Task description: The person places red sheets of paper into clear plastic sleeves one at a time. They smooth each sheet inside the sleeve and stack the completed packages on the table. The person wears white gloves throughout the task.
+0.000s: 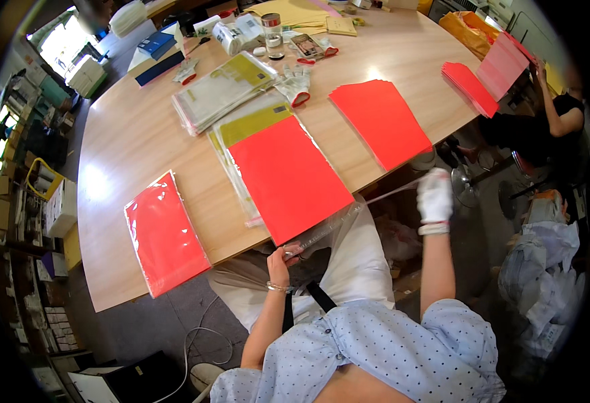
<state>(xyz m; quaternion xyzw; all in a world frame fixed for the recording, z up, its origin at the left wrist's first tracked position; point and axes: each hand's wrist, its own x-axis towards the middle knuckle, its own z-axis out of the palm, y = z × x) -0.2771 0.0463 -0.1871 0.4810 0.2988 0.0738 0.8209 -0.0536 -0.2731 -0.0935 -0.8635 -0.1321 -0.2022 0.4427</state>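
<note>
A red sheet (291, 181) in a clear plastic sleeve lies in front of me, its near edge over the table rim. The sleeve's clear flap (325, 228) hangs past that rim above my lap. My left hand (283, 260), bare with a bracelet at the wrist, is closed on the flap's left end. Out to the right, my right hand (435, 198) wears a white glove and is closed on a thin clear strip (395, 193). This strip stretches taut from the flap's right end to the glove. The gloved fingers are slightly blurred.
Left lies a bagged red sheet (166, 235); right, a fanned red stack (381, 124). Clear sleeves (224, 91) are piled farther back, near a glove (295, 86) and a jar (273, 37). Another person (555, 121) sits at the far right, holding a pink-red sheet (503, 66).
</note>
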